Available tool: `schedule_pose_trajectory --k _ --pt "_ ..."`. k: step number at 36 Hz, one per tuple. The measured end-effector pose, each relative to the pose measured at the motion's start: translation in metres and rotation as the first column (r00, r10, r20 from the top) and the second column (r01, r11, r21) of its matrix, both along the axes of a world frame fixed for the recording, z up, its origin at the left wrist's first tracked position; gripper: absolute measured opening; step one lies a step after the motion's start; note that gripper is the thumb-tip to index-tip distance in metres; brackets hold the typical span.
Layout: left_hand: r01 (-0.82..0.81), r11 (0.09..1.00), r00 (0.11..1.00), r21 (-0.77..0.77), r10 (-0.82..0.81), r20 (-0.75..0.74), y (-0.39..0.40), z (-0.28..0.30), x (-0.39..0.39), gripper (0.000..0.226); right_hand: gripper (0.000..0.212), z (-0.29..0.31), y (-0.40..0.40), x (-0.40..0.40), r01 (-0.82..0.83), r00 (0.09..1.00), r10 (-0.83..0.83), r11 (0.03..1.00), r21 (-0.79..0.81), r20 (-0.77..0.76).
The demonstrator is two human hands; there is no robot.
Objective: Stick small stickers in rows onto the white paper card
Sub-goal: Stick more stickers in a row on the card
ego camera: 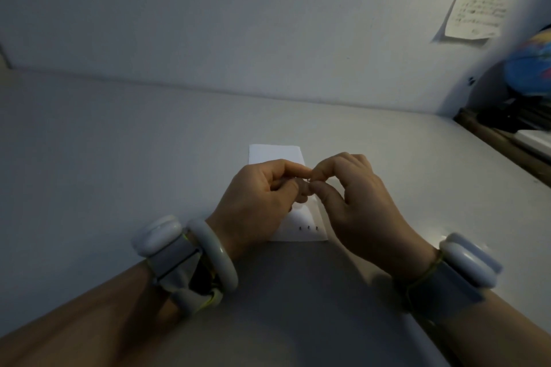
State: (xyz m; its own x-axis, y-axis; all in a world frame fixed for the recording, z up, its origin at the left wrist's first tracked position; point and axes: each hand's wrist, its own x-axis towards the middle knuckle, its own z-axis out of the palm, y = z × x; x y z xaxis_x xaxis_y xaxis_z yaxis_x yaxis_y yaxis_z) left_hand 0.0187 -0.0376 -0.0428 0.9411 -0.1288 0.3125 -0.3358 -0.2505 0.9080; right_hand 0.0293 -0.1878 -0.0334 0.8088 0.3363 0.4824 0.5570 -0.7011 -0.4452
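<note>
Above the white card [301, 226], both hands' fingers [298, 171] pinch together.

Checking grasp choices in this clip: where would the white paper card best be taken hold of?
Take the white paper card by its far short edge, coming from the wall side. It lies flat; that end is bare, while both hands hover over its middle and three small stickers sit near the near edge.

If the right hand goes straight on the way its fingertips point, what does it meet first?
Most likely the left hand: the right hand points leftward at its fingertips, which look nearly touching above the white paper card. Depth is unclear.
</note>
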Motion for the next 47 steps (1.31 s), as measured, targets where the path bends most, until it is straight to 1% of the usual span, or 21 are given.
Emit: schedule_pose_trajectory --k 4,8,10,12,15,16,19,21,23,25,28,32,34,38,42,47 --pt "-0.012 1.0 1.0 -0.012 0.011 -0.008 0.0 0.0 0.001 0.018 0.024 -0.001 0.0 0.0 0.003 1.0 -0.003 1.0 0.024 -0.008" --pt "-0.052 0.998 0.998 -0.033 0.051 -0.02 0.002 0.0 0.002 0.017 0.009 0.001 -0.001 0.001 0.016 1.0 -0.014 0.998 0.066 -0.028" --pt "-0.079 0.996 0.997 -0.032 0.078 -0.021 0.003 0.002 0.003 0.016 0.009 0.002 -0.002 0.001 0.02 0.999 -0.017 0.997 0.078 -0.046" --pt "-0.104 0.995 0.994 0.001 0.104 -0.022 0.006 0.003 0.006 0.015 0.009 0.002 -0.003 0.002 0.019 0.997 -0.013 0.997 0.081 -0.076" --pt "-0.153 0.98 0.988 0.124 0.156 -0.011 0.015 0.003 0.011 0.014 0.01 0.003 -0.004 0.004 0.016 0.99 -0.006 0.997 0.073 -0.138" --pt "-0.167 0.968 0.985 0.187 0.17 -0.001 0.019 0.004 0.013 0.018 0.011 0.004 -0.004 0.004 0.008 0.987 0.004 0.997 0.075 -0.158" --pt "-0.134 0.902 0.99 0.411 0.142 0.011 0.026 0.01 0.013 0.047 0.011 0.006 -0.005 0.004 -0.02 0.969 0.038 0.997 0.078 -0.243" --pt "-0.073 0.827 0.996 0.558 0.093 -0.007 0.029 0.013 0.013 0.066 0.011 0.007 -0.005 0.003 -0.045 0.953 0.06 0.997 0.06 -0.296" --pt "-0.014 0.757 0.998 0.653 0.046 -0.032 0.03 0.013 0.013 0.078 0.012 0.007 -0.006 0.003 -0.072 0.94 0.088 0.996 0.061 -0.329" --pt "0.034 0.715 0.998 0.698 0.009 -0.058 0.03 0.012 0.013 0.084 0.015 0.005 -0.006 0.003 -0.087 0.931 0.109 0.993 0.078 -0.35" --pt "0.072 0.714 0.996 0.696 -0.012 -0.091 0.03 0.01 0.013 0.086 0.016 0.002 -0.008 0.005 -0.104 0.907 0.14 0.988 0.112 -0.397" --pt "0.061 0.715 0.998 0.697 -0.021 -0.066 0.029 0.007 0.014 0.083 0.016 0.0 -0.007 0.006 -0.146 0.882 0.146 0.989 0.035 -0.448" --pt "0.055 0.716 0.998 0.696 -0.027 -0.051 0.029 0.006 0.015 0.081 0.02 -0.001 -0.006 0.007 -0.16 0.88 0.147 0.987 0.009 -0.452" --pt "0.053 0.717 0.999 0.695 -0.038 -0.037 0.029 0.005 0.015 0.08 0.022 -0.003 -0.005 0.007 -0.16 0.88 0.146 0.987 0.008 -0.453" --pt "0.061 0.716 0.998 0.696 -0.035 -0.051 0.03 0.004 0.016 0.081 0.018 -0.003 -0.004 0.007 -0.167 0.873 0.139 0.986 -0.019 -0.468" --pt "0.06 0.708 0.998 0.704 -0.029 -0.056 0.029 0.003 0.016 0.08 0.014 -0.005 -0.004 0.008 -0.16 0.888 0.114 0.985 -0.067 -0.445"
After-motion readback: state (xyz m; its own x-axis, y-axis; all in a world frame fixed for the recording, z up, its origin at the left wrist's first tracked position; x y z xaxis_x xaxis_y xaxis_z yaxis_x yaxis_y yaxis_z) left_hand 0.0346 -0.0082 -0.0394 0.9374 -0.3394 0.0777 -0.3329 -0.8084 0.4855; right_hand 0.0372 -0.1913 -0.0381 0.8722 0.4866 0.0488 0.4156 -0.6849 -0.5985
